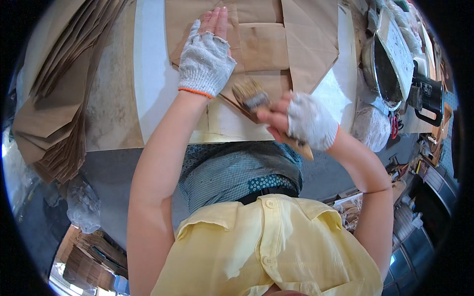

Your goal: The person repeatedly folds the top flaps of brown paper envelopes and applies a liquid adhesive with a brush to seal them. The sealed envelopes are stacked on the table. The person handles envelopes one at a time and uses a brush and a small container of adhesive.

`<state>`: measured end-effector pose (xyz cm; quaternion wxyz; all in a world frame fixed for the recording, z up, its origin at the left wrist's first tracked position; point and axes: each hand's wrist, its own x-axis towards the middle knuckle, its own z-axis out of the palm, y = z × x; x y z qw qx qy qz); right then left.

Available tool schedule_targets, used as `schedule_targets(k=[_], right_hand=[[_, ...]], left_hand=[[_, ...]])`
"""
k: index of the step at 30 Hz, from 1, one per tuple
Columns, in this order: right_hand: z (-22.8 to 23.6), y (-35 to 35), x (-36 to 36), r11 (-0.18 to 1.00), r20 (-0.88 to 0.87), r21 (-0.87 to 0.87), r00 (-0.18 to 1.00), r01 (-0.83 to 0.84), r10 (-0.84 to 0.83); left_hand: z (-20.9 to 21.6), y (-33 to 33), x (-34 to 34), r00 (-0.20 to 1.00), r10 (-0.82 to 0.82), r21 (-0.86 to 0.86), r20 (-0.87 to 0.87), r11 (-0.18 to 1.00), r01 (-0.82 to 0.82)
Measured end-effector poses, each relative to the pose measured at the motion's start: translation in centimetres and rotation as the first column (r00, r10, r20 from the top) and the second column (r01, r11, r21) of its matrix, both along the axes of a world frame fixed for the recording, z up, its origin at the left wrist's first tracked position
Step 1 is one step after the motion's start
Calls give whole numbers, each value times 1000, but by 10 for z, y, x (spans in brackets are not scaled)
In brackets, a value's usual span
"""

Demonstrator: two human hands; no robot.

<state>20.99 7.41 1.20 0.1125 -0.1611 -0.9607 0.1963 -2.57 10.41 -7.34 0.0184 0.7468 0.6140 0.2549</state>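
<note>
1. Head view, the risk at the brush: your right hand (301, 123) grips a flat paintbrush (253, 96) with its bristles on the near edge of the folded brown paper bag (261, 47). As I judge it, the bristles sit so close to the fold's edge that a stroke could run off the paper onto the white sheet (153, 64) beneath, and whatever the brush carries would smear there

2. Same view, the risk at the paper: your left hand (205, 54) is all that pins the bag to the desk (111, 98). If you ease that pressure while the brush drags, the flaps may lift or skew, I think

3. Same view, the risk at your right: a dark pot (387, 69) stands at the desk's right edge, near your right elbow; a wide swing back could knock it

4. Pose of the left hand: the arm reaches far, palm down and flat on the bag's left part, the bare fingers (217, 19) stretched together, holding nothing

5. Pose of the right hand: the wrist is bent, the fingers (271, 116) wrapped tight round the brush handle, whose wooden end pokes out toward you

6. To the far left lies a stack of brown paper bags (54, 98), well apart from both hands
</note>
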Motion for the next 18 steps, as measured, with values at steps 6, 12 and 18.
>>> schedule_targets(k=[6, 12, 18], right_hand=[[31, -17, 39, 966, 19, -257, 1000, -3, 8], [21, -7, 63, 917, 0, -114, 923, 382, -385], [29, -40, 38, 965, -7, -205, 985, 165, -170]], left_hand=[[3, -2, 0, 999, 24, 36, 42, 999, -25], [3, -1, 0, 997, 73, 44, -4, 996, -73], [1, -1, -3, 998, 56, 89, -32, 995, -53]])
